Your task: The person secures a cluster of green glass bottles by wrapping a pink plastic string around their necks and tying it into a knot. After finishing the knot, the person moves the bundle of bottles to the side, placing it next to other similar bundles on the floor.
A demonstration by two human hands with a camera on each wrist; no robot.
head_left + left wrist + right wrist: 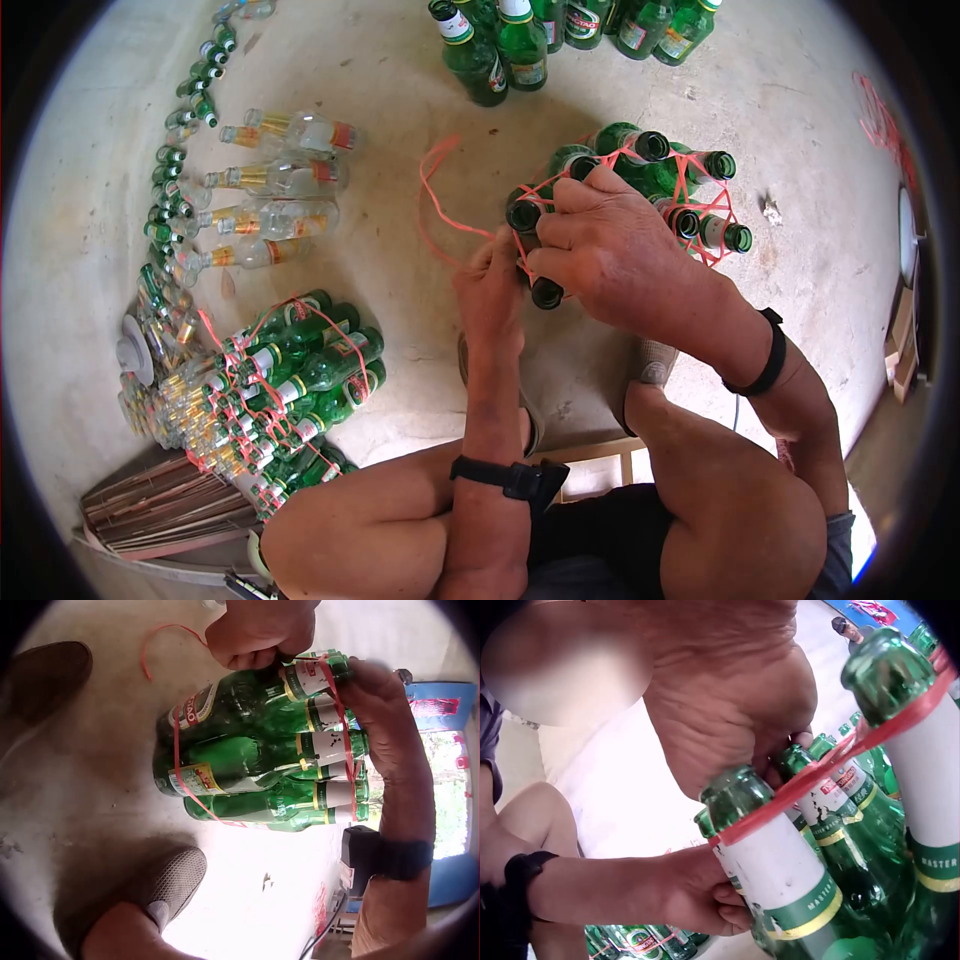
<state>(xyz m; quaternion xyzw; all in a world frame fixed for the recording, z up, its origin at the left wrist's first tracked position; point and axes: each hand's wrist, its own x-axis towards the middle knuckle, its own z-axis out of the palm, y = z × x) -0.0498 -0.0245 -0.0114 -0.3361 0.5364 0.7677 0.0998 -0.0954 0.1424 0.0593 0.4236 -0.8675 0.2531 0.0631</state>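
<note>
Several green beer bottles (pixel 625 180) stand bundled together, red plastic string (pixel 690 165) wound around their necks. At the near left side of the bundle my left hand (pixel 490 290) pinches the string. From there a loose tail (pixel 432 185) curls away over the floor. My right hand (pixel 620 245) curls its fingers over the bottle necks on the same side; its fingertips are partly hidden. In the left wrist view, a second loop (pixel 178 754) circles the bottle bodies. The right wrist view shows the string (pixel 810 776) stretched across the necks, with the left hand (pixel 705 892) low beside them.
More green bottles (pixel 530 45) stand at the far side. Clear bottles (pixel 275 178) lie on the left, before a long row of small green ones (pixel 165 190). Tied green bundles (pixel 300 370) sit near the left knee. My shoes (pixel 655 360) flank the work; a person (pixel 847 630) appears behind.
</note>
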